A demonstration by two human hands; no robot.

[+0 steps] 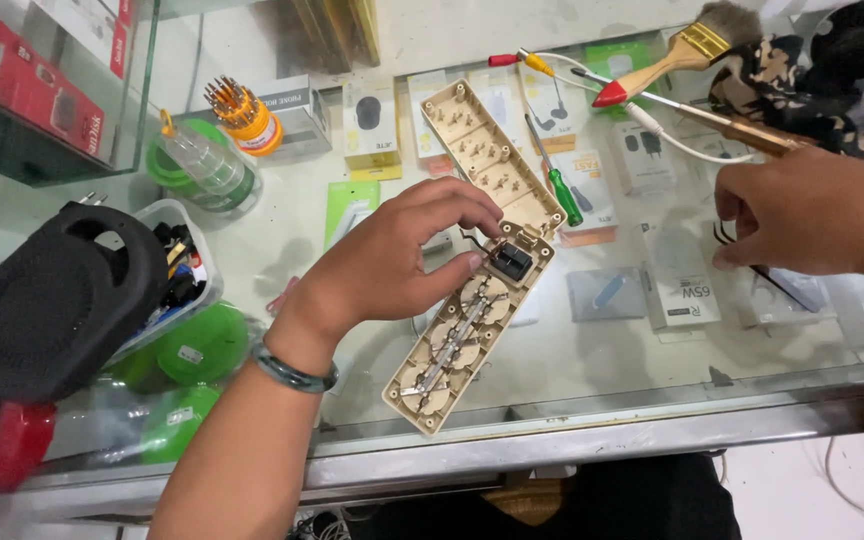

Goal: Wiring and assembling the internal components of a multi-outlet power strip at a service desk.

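The right forearm is cut off at the frame edge, and the items under the right hand (pixel 807 215) are hard to make out. The opened power strip (pixel 472 300), beige plastic and elongated, lies diagonally on the glass table (pixel 602 370), showing round sockets with metal contact strips. Its ribbed cover half (pixel 487 155) lies just beyond the left fingertips. The left hand (pixel 392 260) curls loosely; thumb and forefinger pinch at the black switch (pixel 512 260). The right fingers bend downward, touching dark wires (pixel 767 280); grasp cannot be determined. A green-handled screwdriver (pixel 555 185) lies between the hands.
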